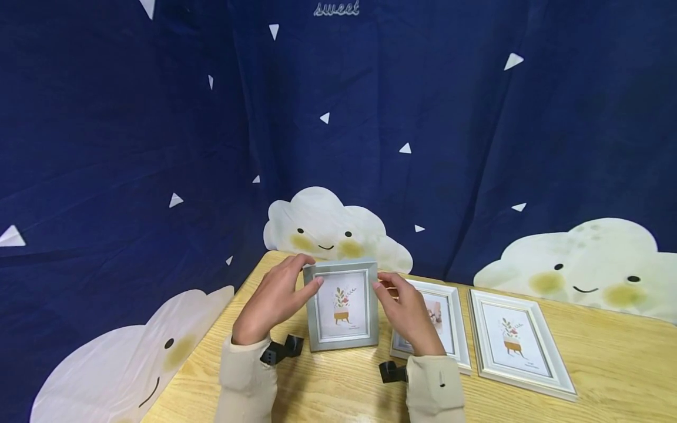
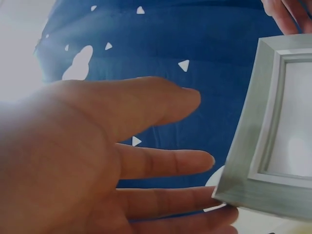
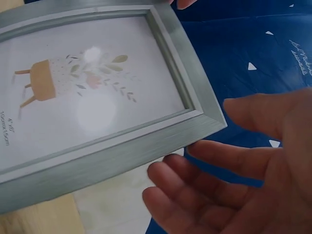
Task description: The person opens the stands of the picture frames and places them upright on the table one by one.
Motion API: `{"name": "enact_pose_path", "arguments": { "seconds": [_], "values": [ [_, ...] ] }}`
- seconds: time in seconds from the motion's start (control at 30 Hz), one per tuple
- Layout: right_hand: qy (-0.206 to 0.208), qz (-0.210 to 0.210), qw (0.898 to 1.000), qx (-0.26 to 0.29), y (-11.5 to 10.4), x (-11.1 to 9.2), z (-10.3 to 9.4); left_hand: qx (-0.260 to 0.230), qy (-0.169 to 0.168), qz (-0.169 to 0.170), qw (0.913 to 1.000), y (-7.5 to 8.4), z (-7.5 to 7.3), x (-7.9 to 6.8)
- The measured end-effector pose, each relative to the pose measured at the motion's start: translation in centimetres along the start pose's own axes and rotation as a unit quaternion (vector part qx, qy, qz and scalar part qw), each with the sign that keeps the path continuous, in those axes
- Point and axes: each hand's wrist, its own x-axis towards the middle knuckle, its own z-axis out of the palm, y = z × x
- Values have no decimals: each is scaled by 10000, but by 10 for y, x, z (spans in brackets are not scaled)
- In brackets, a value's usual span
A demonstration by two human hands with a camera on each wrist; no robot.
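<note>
A grey-green picture frame (image 1: 312, 320) with a potted-plant print stands nearly upright on the wooden table, facing me. My left hand (image 1: 275, 298) is at its upper left corner. In the left wrist view the left thumb is held away from the frame, while the lower fingertips reach the corner. On the other side, my right hand (image 1: 409, 311) is beside the upper right edge. The right wrist view shows its fingers loosely bent, the index fingertip at the frame's edge and the thumb just off the corner. The frame's back is hidden.
Right of the standing frame, a white picture frame (image 1: 459, 329) lies on the table (image 1: 608, 352), partly covered by my right hand. Another white frame (image 1: 562, 376) lies further right. A dark blue curtain (image 1: 370, 88) with clouds and triangles hangs behind and at the left.
</note>
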Motion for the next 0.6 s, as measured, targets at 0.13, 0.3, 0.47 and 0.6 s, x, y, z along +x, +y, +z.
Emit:
{"name": "enact_pose_path", "arguments": {
  "seconds": [0.13, 0.3, 0.47, 0.6],
  "values": [
    [-136, -11, 9997, -182, -4, -3, -4, -39, 36, 8, 10000, -2, 3, 2],
    [-385, 71, 9985, -391, -9, -6, -8, -210, -37, -65, 9998, -5, 6, 6],
    [-591, -5, 9962, -644, -14, -9, -13, -381, -120, -50, 9992, -9, 10, 9],
    [-740, -97, 9934, -869, -17, -13, -17, -523, -156, -2, 9985, -12, 14, 10]
  ]
}}
